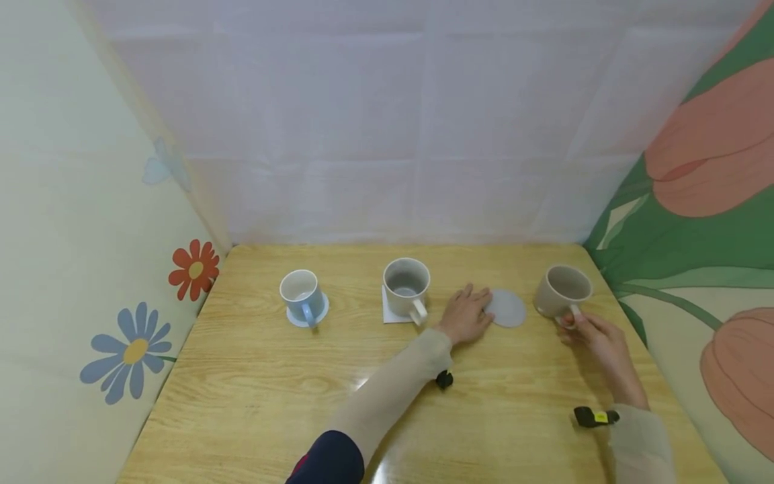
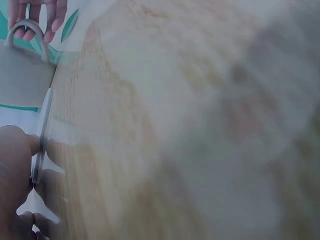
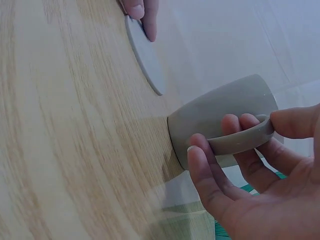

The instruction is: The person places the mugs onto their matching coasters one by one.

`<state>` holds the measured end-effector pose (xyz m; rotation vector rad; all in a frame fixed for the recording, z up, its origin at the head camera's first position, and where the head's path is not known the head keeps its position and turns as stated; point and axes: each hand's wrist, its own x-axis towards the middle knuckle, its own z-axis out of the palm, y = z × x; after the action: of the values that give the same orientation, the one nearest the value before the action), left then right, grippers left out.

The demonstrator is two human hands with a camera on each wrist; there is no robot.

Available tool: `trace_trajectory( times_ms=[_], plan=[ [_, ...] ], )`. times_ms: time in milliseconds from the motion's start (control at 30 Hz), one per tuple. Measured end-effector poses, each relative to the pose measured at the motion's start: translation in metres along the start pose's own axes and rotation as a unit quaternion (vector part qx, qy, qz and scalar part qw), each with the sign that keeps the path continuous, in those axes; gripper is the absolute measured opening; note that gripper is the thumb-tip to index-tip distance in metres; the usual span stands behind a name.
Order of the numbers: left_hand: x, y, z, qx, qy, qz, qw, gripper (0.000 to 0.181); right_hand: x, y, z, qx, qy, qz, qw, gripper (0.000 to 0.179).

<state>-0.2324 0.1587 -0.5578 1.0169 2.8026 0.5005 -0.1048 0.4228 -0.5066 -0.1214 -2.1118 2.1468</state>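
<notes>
In the head view, my left hand (image 1: 465, 316) lies at the left edge of a round grey coaster (image 1: 508, 308), thumb and a finger on its rim. The coaster (image 2: 45, 130) shows edge-on in the left wrist view, flat and low over the wood, with the thumb against it. My right hand (image 1: 598, 339) grips the handle of a grey-beige mug (image 1: 547, 299), right of the coaster. In the right wrist view, thumb and fingers wrap the mug's handle (image 3: 240, 141); the mug (image 3: 220, 115) is upright, its base close to the table.
A light blue mug (image 1: 301, 296) stands on a round pale coaster (image 1: 325, 310) at the left. A larger off-white mug (image 1: 396, 299) stands on a square white coaster (image 1: 388, 317) at the middle. White cloth (image 1: 417, 134) hangs behind the wooden table (image 1: 254, 403); printed panels flank both sides.
</notes>
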Motion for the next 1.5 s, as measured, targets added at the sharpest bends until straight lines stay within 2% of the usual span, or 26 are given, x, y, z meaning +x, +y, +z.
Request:
trace_trajectory(
  times_ms=[167,267,400,500,667,733,900,1067,1133,1300,1500],
  plan=[
    [0.001,-0.003,0.002,-0.012,0.0,0.0,0.9999,0.059,0.0,-0.003,0.0,-0.018,-0.002,0.001,0.9998,0.026],
    [0.001,-0.004,0.002,-0.016,-0.002,0.005,0.9999,0.06,0.0,-0.004,0.0,-0.052,0.01,0.01,0.9985,0.031],
    [-0.001,-0.003,-0.001,-0.003,-0.003,0.011,0.9999,0.06,0.004,-0.004,-0.001,-0.133,0.042,0.03,0.9898,0.038],
    [-0.002,-0.003,-0.001,-0.001,-0.002,0.011,0.9999,0.06,0.006,-0.003,0.0,-0.166,0.066,0.037,0.9833,0.041],
    [-0.002,-0.002,-0.002,-0.024,-0.009,0.006,0.9997,0.062,0.007,0.0,0.002,-0.118,0.09,0.034,0.9884,0.036],
    [-0.002,-0.001,-0.003,-0.019,-0.01,0.005,0.9997,0.062,0.006,0.002,0.002,-0.1,0.094,0.03,0.9901,0.034],
    [-0.003,-0.001,-0.004,-0.001,-0.009,0.003,1.0,0.062,0.005,0.005,0.003,-0.089,0.1,0.025,0.9906,0.034],
    [0.003,-0.005,0.006,-0.019,-0.016,0.0,0.9997,0.064,0.003,0.005,0.004,-0.062,0.102,0.026,0.9925,0.034],
    [0.006,-0.007,0.01,-0.024,-0.015,0.001,0.9996,0.064,0.002,0.005,0.005,-0.067,0.103,0.023,0.9921,0.035],
    [0.008,-0.008,0.012,-0.023,-0.009,0.001,0.9997,0.065,0.004,0.003,0.006,-0.075,0.109,0.008,0.9912,0.037],
    [0.009,-0.009,0.013,-0.026,-0.004,0.004,0.9997,0.064,0.005,-0.001,0.007,-0.039,0.116,-0.011,0.9924,0.031]
  ],
)
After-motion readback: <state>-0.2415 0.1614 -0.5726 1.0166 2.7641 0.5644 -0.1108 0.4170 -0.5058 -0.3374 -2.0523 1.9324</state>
